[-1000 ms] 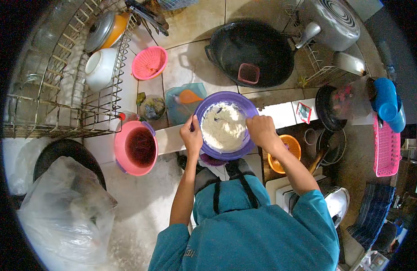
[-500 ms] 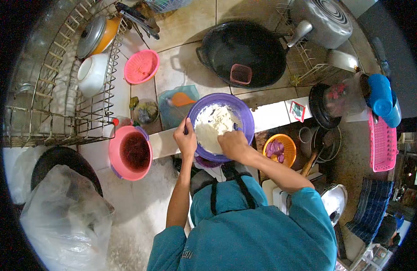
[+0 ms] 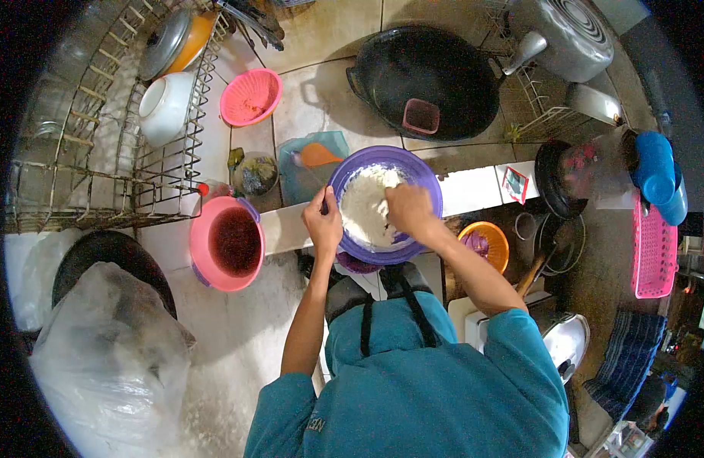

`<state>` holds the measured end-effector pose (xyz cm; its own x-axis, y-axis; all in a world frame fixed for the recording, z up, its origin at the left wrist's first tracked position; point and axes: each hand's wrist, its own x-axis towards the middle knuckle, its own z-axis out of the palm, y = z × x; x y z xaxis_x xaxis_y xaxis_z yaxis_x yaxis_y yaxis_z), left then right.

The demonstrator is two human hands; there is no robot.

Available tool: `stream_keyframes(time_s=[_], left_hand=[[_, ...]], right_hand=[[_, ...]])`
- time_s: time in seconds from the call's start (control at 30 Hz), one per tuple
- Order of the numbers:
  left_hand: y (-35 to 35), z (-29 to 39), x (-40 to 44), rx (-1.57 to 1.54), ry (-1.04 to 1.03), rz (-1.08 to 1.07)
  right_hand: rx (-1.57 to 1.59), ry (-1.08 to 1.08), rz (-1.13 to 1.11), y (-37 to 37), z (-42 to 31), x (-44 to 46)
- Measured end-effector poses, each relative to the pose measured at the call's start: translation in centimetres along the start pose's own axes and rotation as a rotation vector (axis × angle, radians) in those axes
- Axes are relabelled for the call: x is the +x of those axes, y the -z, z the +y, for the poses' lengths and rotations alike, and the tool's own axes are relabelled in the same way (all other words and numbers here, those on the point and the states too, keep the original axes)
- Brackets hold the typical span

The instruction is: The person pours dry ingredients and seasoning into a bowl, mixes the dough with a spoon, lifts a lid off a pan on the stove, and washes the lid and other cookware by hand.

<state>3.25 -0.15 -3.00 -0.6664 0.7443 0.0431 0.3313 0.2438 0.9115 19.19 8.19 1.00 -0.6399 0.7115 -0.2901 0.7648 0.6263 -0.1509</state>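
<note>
Purple round bowl (image 3: pixel 429 185) with a pale, floury mixture (image 3: pixel 365 200) inside lies between the two hands of a person in a teal short-sleeved top (image 3: pixel 420 404). The left hand (image 3: pixel 322 223) is closed on the bowl's left rim, thumb and fingers pinched together over the edge. The right hand (image 3: pixel 410 210) is inside the bowl, over the right part of the mixture, its back turned up and blurred; the fingers are hidden underneath, so I cannot tell how tightly they close or whether they have hold of anything

To the left of the left hand is a pink round basin (image 3: pixel 204 253) of dark red liquid (image 3: pixel 236 242). Just ahead of that hand lies a translucent blue-green sheet (image 3: pixel 293 183) with an orange rounded object (image 3: pixel 319 155) on it. Well ahead of the right hand is a wide black wok (image 3: pixel 388 61) with a small pinkish square container (image 3: pixel 421 116) in it. To the right of that hand, beside its forearm, an orange round basket (image 3: pixel 501 238) holds purple pieces (image 3: pixel 475 244)
</note>
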Motion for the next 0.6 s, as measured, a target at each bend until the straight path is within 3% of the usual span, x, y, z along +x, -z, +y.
stream_keyframes(time_s=[0.03,0.13,0.27,0.4,0.53,0.6], left_hand=[[-0.1,0.1,0.1,0.005,-0.044,0.031],[-0.6,-0.7,0.2,0.011,-0.159,0.113],[-0.7,-0.6,-0.2,-0.033,-0.038,0.086],[-0.2,-0.3,-0.2,0.032,-0.002,0.036],[-1.1,-1.7,0.0,-0.026,-0.156,0.137],[-1.1,-1.7,0.1,-0.024,-0.049,0.091]], right_hand=[[-0.004,-0.037,0.064,0.4,0.8,0.2],[-0.019,-0.054,-0.071,2.0,2.1,-2.8],[-0.029,0.104,-0.203,0.2,-1.8,-3.3],[-0.025,-0.027,0.065,-0.1,0.7,0.3],[-0.069,-0.025,-0.111,3.2,1.6,-2.9],[-0.118,0.074,-0.161,1.1,0.0,-4.3]])
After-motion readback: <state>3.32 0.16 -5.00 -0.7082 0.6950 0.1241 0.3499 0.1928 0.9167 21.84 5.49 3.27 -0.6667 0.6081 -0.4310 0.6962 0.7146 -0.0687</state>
